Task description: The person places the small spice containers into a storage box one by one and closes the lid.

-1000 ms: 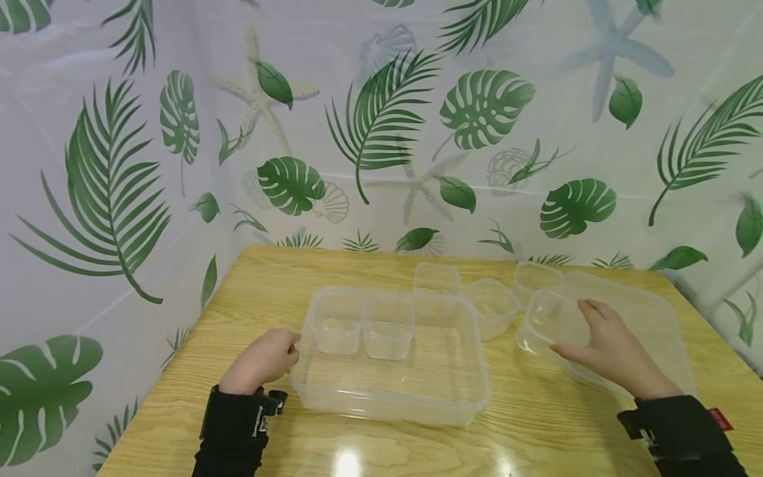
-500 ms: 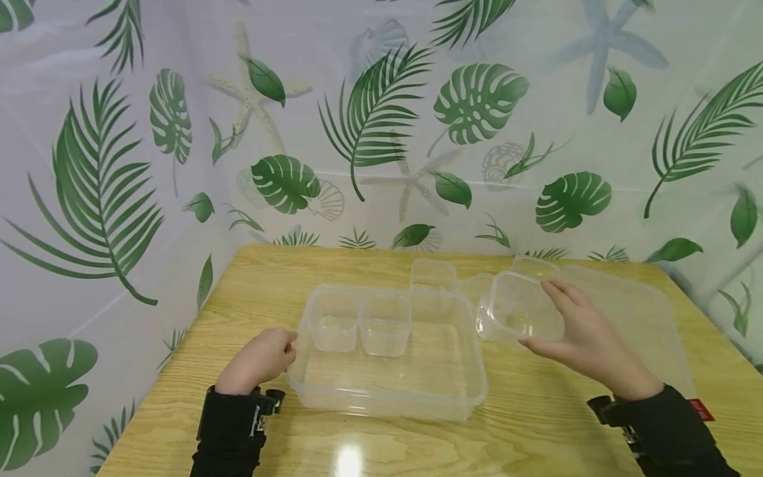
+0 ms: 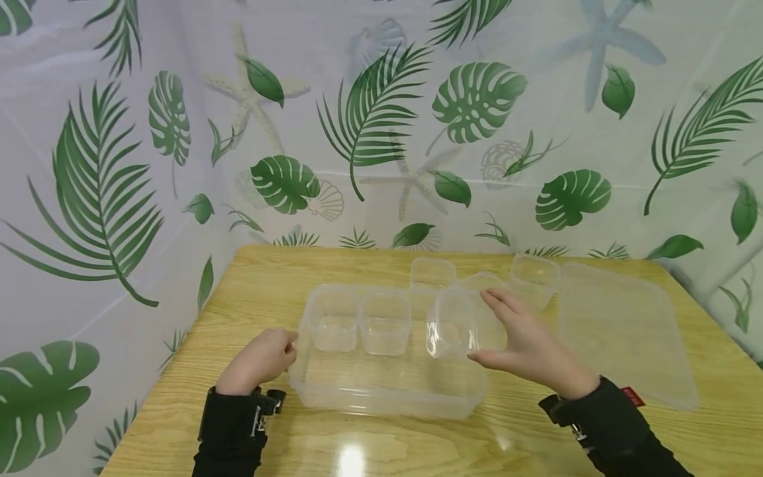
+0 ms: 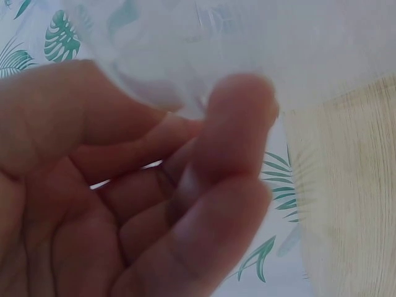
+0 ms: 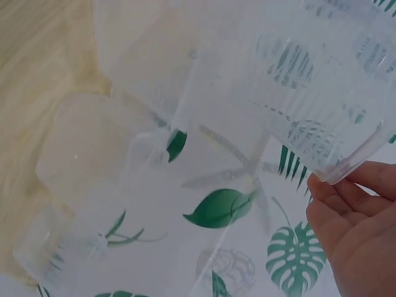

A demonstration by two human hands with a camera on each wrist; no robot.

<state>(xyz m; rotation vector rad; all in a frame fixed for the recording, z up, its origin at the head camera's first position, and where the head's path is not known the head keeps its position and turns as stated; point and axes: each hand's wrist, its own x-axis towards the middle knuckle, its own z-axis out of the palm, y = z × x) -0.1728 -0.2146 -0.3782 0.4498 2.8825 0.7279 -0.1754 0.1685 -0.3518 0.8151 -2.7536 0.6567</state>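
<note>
A large clear plastic container (image 3: 387, 401) stands on the wooden table. My left hand (image 3: 259, 361) pinches its left rim; the left wrist view shows thumb and finger (image 4: 238, 124) at the blurred plastic edge. Two small clear containers, the left one (image 3: 335, 331) and the right one (image 3: 386, 331), sit side by side in its back left part. My right hand (image 3: 527, 344) grips another small clear container (image 3: 456, 324) by its rim, thumb and fingers spread across it. That one is tilted and overlaps the right end of the large container in the head view.
Behind the large container stand further small clear containers, one at its back edge (image 3: 433, 271) and one farther right (image 3: 534, 278). Another is partly hidden behind the held one. A flat clear lid (image 3: 626, 331) lies at the right. A leaf-patterned sheet (image 3: 381, 132) hangs behind the table.
My right hand has carried the small container leftward from beside the lid to the right end of the large container, tilting it on the way. The left hand keeps its place at the rim.
</note>
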